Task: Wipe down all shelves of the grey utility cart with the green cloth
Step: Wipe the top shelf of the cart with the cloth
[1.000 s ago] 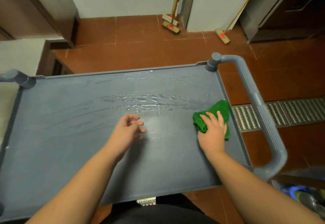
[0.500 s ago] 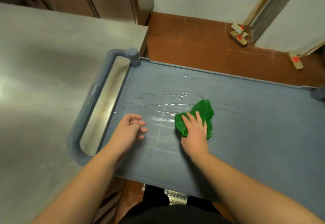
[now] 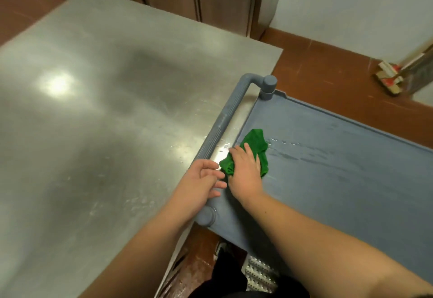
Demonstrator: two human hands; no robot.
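we press our right hand (image 3: 244,169) flat on the green cloth (image 3: 256,144), fingers fairly straight and spread over it, palm down, so the cloth is pinned under the hand rather than gripped in a fist. the cloth lies bunched on the top shelf (image 3: 339,169) of the grey utility cart, at its left end, right against the raised rim nearest the cart handle (image 3: 219,129). part of the cloth sticks out beyond our fingertips and a crumpled fold shows to the left of the hand.

our left hand (image 3: 202,181) hangs just beside the right one, over the near end of the handle and the shelf's corner. its fingers are loosely curled and relaxed and hold nothing; the fingertips point towards the cloth. we cannot tell whether they touch the cloth or the handle.

thin wet streaks (image 3: 297,150) run across the shelf to the right of the cloth. the cart stands close against a steel table (image 3: 93,110), whose top shows through the gap between handle and shelf. beyond the cart the floor (image 3: 328,72) is reddish brown, and a broom head (image 3: 387,80) rests on it by the pale wall. a perforated metal grate (image 3: 260,274) shows low in the frame, below the shelf's near edge.
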